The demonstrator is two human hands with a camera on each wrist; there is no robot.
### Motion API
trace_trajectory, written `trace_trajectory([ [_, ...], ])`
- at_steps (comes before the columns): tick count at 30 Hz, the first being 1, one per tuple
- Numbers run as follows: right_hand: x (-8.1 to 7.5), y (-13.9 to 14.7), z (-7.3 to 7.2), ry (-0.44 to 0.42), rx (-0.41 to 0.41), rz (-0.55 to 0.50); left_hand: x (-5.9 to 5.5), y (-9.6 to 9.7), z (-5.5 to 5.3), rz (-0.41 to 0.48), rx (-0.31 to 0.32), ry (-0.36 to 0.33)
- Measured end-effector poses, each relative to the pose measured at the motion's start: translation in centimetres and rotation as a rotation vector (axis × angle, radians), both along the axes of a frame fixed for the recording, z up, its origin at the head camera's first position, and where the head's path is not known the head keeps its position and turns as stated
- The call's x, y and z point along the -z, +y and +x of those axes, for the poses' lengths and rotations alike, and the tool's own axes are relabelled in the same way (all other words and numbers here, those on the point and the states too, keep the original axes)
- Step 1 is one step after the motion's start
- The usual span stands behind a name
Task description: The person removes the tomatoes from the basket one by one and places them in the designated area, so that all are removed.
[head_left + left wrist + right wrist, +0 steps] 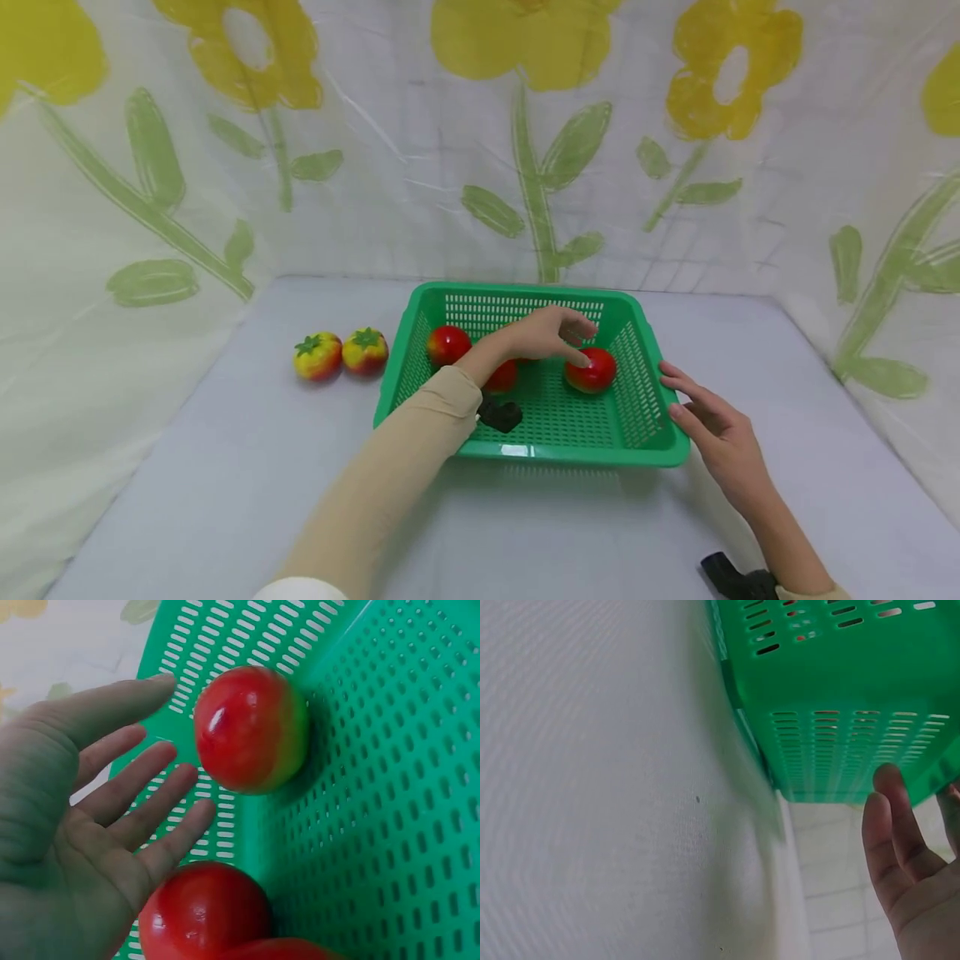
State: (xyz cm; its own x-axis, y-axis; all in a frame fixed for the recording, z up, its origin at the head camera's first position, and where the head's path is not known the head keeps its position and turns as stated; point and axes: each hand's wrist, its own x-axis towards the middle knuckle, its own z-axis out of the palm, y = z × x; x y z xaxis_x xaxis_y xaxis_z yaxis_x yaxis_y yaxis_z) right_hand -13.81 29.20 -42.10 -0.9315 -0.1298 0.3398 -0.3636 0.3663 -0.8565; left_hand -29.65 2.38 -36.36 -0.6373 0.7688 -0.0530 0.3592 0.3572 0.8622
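Observation:
A green plastic basket (570, 455) with slotted walls holds several round red fruits. My left hand (546, 335) reaches into it from above, palm facing the right-hand red fruit (594, 377). In the left wrist view, that fruit (247, 731) has a yellow-green side, and the fingers spread loosely beside it with a gap between. Another red fruit (206, 911) lies below the little finger. At the basket's right rim, my right hand (723, 446) rests its fingertips and thumb against the outer edge. The right wrist view shows its fingers (900, 825) loosely bent beside the basket's outer wall.
Two yellow-red fruits with green leafy tops, one (318, 357) beside the other (365, 351), sit on the white table (247, 467) left of the basket. A white curtain (390, 167) painted with yellow flowers hangs behind. Black wrist cameras (501, 415) are worn on both arms.

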Motion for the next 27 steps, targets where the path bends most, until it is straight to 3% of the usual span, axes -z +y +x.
trace_trajectory([
  [14, -0.2, -0.2, 0.1, 0.003, 0.014, 0.007, 0.6, 0.0, 0.3, -0.045, 0.018, 0.029],
  [21, -0.1, -0.3, 0.0, 0.011, 0.003, -0.006, 1.0, 0.1, 0.4, -0.134, 0.014, 0.022],
  [27, 0.0, -0.3, 0.1, 0.013, 0.008, -0.016, 1.4, 0.4, 0.2, -0.148, 0.012, 0.048],
])
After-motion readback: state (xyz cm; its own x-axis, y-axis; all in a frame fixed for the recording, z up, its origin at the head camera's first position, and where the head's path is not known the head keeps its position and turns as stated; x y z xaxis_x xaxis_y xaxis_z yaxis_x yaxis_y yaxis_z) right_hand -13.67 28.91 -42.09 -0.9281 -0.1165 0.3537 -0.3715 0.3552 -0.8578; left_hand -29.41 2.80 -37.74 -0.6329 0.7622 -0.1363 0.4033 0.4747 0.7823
